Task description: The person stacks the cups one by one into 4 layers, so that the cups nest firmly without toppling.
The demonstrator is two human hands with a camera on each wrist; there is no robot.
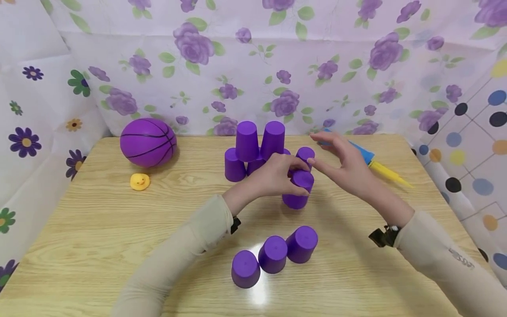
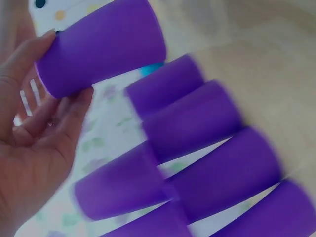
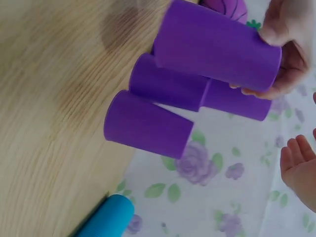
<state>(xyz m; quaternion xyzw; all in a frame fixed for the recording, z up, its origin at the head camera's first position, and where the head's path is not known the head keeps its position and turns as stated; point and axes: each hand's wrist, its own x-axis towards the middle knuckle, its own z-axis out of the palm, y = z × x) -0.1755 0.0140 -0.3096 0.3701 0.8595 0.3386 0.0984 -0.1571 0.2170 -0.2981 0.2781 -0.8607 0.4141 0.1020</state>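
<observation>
My left hand (image 1: 275, 176) grips an upside-down purple cup (image 1: 297, 196) near its top, thumb on one side and fingers on the other. Just behind that cup stands a row of several inverted purple cups, including the rightmost cup (image 1: 305, 155). Two more purple cups, a left one (image 1: 247, 141) and a right one (image 1: 273, 138), sit on top of this row. My right hand (image 1: 346, 167) hovers to the right of the held cup, fingers extended and holding nothing. In the right wrist view, the held cup (image 3: 217, 47) is raised in front of the row.
Three inverted purple cups (image 1: 273, 254) stand in a slanting line nearer the front. A purple ball (image 1: 148, 142) and a yellow rubber duck (image 1: 140, 181) are at the left. Behind my right hand lies a blue and yellow pump (image 1: 366, 155). Floral cloth (image 1: 245, 75) hangs behind the table.
</observation>
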